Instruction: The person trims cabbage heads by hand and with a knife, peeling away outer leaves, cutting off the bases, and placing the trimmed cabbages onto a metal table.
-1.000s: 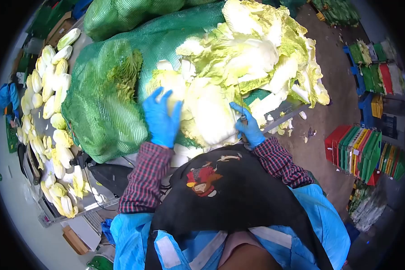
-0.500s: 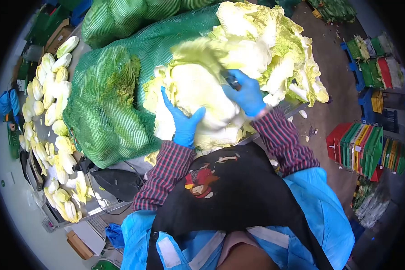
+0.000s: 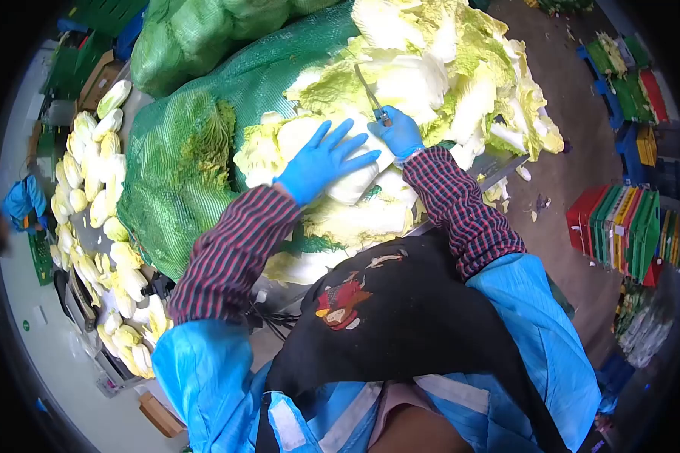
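My left hand (image 3: 326,162), in a blue glove, lies with fingers spread on top of a pale Chinese cabbage (image 3: 353,186). Beneath that cabbage are loose outer leaves (image 3: 355,223). My right hand (image 3: 399,136), gloved in blue too, is closed round the handle of a knife (image 3: 368,87). Its blade points up and away from me, over the leaves behind the cabbage. A tall heap of cabbage leaves (image 3: 468,68) rises beyond the right hand. Left of my hands bulges a green mesh sack (image 3: 181,174) of cabbages.
Many trimmed cabbages (image 3: 94,162) cover the table at the left. A second full mesh sack (image 3: 204,41) lies at the back. Coloured crates (image 3: 616,230) stand on the floor at the right. A person in blue (image 3: 24,202) is at the far left.
My left hand has gone from gripping the cabbage's side to lying spread over its top. My right hand has drawn slightly back and left with the knife, whose blade now shows clearly.
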`<action>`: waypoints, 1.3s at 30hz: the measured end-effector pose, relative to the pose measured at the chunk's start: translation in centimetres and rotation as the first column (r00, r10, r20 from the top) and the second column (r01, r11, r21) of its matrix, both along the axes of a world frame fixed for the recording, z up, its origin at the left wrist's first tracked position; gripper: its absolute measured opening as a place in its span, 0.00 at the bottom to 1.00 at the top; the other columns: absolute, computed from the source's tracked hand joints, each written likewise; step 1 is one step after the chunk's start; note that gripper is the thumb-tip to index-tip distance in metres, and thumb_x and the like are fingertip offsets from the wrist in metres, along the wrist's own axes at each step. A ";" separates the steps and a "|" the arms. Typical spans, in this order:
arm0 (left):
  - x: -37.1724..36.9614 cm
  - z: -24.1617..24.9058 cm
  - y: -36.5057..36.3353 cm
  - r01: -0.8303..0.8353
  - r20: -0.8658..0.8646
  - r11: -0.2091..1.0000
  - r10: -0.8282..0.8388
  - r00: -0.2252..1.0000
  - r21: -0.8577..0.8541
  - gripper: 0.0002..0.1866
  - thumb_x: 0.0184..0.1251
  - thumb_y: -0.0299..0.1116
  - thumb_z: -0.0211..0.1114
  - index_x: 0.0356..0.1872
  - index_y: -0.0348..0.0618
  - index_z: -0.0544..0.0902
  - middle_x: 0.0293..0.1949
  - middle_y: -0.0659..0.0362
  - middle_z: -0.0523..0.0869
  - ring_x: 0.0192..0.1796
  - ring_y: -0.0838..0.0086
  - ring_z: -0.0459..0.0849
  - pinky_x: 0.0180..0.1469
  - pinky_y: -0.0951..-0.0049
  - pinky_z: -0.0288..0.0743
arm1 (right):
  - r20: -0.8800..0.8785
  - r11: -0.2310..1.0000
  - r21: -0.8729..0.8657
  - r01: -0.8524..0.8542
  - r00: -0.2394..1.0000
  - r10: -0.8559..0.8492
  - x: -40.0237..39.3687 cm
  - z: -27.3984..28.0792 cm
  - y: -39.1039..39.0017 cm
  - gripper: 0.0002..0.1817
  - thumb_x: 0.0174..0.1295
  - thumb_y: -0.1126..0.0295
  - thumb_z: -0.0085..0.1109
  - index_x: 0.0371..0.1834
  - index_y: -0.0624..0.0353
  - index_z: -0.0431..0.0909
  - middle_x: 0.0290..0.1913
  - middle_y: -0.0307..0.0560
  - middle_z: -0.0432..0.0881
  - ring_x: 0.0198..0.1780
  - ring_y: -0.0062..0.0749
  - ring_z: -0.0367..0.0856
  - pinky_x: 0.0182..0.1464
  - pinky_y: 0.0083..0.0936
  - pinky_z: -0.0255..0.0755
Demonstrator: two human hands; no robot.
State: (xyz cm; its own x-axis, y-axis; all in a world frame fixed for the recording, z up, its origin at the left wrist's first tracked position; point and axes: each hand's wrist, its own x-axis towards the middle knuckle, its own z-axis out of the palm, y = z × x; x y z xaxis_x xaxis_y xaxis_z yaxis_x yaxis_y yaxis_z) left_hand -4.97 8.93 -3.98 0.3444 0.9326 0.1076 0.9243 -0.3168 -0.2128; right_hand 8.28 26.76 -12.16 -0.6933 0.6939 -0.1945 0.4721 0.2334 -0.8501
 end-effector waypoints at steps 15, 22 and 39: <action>5.1 1.2 0.5 -0.556 0.443 0.684 0.730 0.521 -0.472 0.58 0.35 0.50 0.81 0.70 0.37 0.60 0.60 0.36 0.67 0.63 0.45 0.66 0.65 0.54 0.65 | -0.079 0.913 -0.407 -0.022 0.997 -0.012 11.4 3.7 -6.3 0.19 0.67 0.64 0.53 0.60 0.56 0.72 0.43 0.50 0.80 0.42 0.33 0.80 0.46 0.29 0.74; 2.1 -1.6 -0.2 -0.458 0.564 0.702 0.711 0.420 -0.545 0.59 0.36 0.50 0.82 0.70 0.35 0.59 0.63 0.42 0.70 0.65 0.51 0.70 0.66 0.58 0.65 | -0.037 0.991 -0.079 -0.109 0.994 0.106 10.5 4.7 -5.7 0.16 0.68 0.62 0.51 0.55 0.53 0.73 0.39 0.56 0.82 0.39 0.49 0.82 0.42 0.38 0.75; 1.4 -2.1 0.2 -0.481 0.542 0.668 0.743 0.393 -0.568 0.58 0.35 0.53 0.81 0.68 0.34 0.62 0.61 0.41 0.73 0.62 0.51 0.73 0.64 0.58 0.68 | 0.297 0.922 0.055 -0.382 0.888 0.351 5.7 2.8 -4.6 0.09 0.63 0.71 0.49 0.44 0.62 0.70 0.29 0.63 0.80 0.34 0.57 0.82 0.33 0.50 0.73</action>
